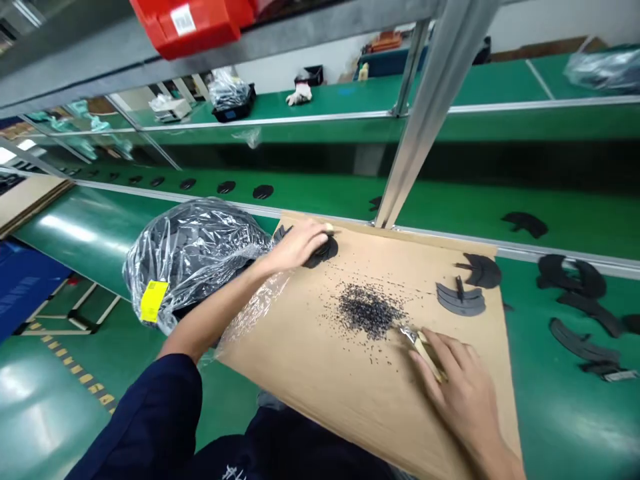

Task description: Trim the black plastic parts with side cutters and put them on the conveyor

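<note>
My right hand [457,380] is closed around a pair of small cutting pliers [423,350] with pale handles and metal jaws. The jaws point at a heap of tiny black bits [371,310] spread on a sheet of brown cardboard [310,373]. At the board's far left, the fingers of my left hand [299,245] curl over a black plastic part [327,251], and their tips partly hide it. A clear bag [200,247] full of black parts, with a yellow label [153,301], lies beside my left forearm.
Curved black pieces [461,300] lie on the board's right side, and several more [575,277] on the green bench beyond. A metal post [435,113] rises behind the board. Round black parts [263,192] line the green belt. A red bin [195,23] sits overhead.
</note>
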